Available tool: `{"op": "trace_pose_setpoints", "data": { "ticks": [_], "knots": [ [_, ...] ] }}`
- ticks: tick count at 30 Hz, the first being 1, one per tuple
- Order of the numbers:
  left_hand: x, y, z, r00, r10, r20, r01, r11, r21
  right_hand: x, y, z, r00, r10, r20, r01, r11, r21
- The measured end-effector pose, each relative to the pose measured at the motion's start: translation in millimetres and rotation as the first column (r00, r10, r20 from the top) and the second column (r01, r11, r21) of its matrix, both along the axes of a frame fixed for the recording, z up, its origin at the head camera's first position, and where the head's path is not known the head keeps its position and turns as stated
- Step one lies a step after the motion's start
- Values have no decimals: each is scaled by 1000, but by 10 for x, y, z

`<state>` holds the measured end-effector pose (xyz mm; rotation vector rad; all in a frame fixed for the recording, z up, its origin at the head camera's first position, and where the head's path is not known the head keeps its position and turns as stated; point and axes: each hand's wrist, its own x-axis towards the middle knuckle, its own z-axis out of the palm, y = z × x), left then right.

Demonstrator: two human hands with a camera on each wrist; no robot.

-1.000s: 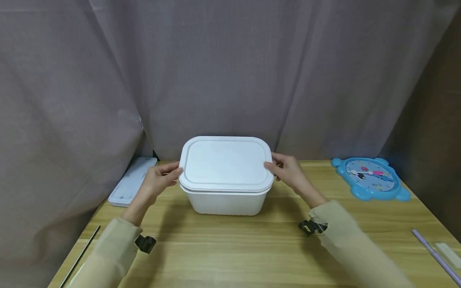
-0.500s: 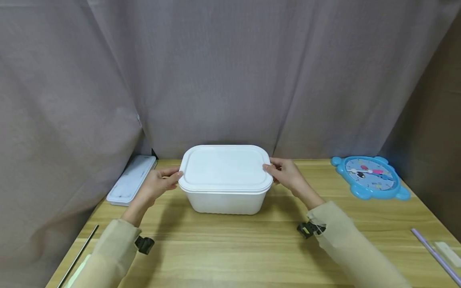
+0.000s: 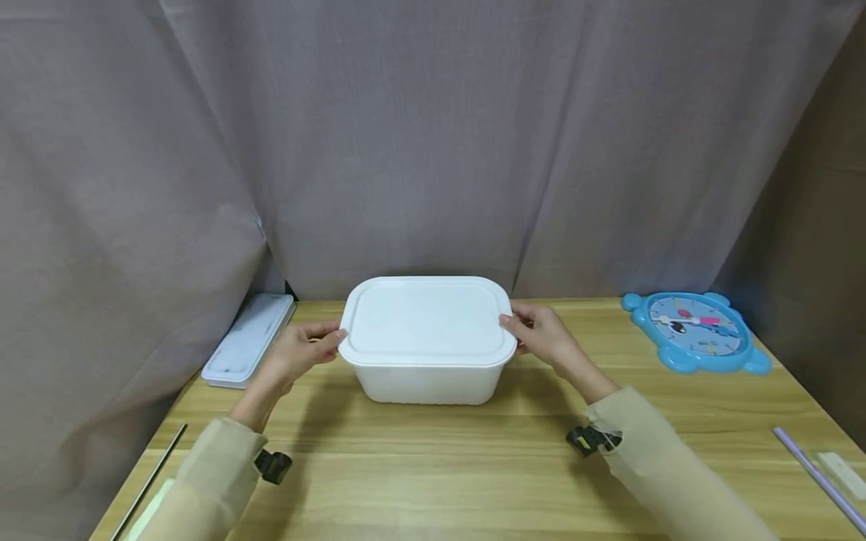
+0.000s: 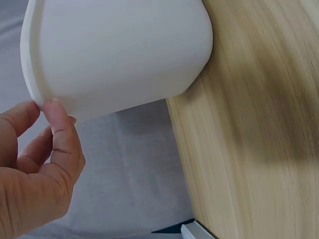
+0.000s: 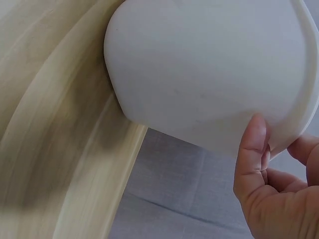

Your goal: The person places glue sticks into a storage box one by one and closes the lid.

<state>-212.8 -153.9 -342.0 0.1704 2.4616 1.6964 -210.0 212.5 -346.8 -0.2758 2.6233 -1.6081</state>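
Note:
A white lid (image 3: 428,319) lies over the rim of a white plastic box (image 3: 426,385) at the back middle of the table. Seen from the head, no gap shows between the two along the front. My left hand (image 3: 298,357) pinches the lid's left end between thumb and fingers. At the opposite end my right hand (image 3: 546,342) does the same, thumb on top. Both wrist views show fingertips at the rim: the left hand (image 4: 45,174) and the right hand (image 5: 279,186), with index fingers close to the box wall. What the box holds is hidden.
A flat white case (image 3: 249,338) lies at the back left, a blue toy clock (image 3: 697,330) at the back right. A thin dark rod (image 3: 150,481) is at the left edge. A purple stick (image 3: 815,475) and a whitish block (image 3: 842,475) lie front right. Grey curtain (image 3: 433,135) hangs behind.
The lid has come down, its back edge most, and the gap over the box's front rim has closed. Both hands have lowered slightly with it, keeping hold of its ends.

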Motion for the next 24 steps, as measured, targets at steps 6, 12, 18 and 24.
{"op": "trace_pose_setpoints", "data": {
  "ticks": [6,12,18,24],
  "knots": [
    [39,107,15,1000,-30,-8,30,1000,8,133,125,17,1000,13,2,-13,1000,-26],
    [110,195,43,997,-70,-32,68,995,-72,292,256,18,1000,-5,-6,5,1000,-16],
    [185,242,73,994,-104,-21,100,985,-138,389,331,15,1000,-16,-16,16,1000,2],
    [211,230,97,990,-141,-28,134,976,-172,417,348,18,1000,-18,-5,18,1000,4]
  ]
}}
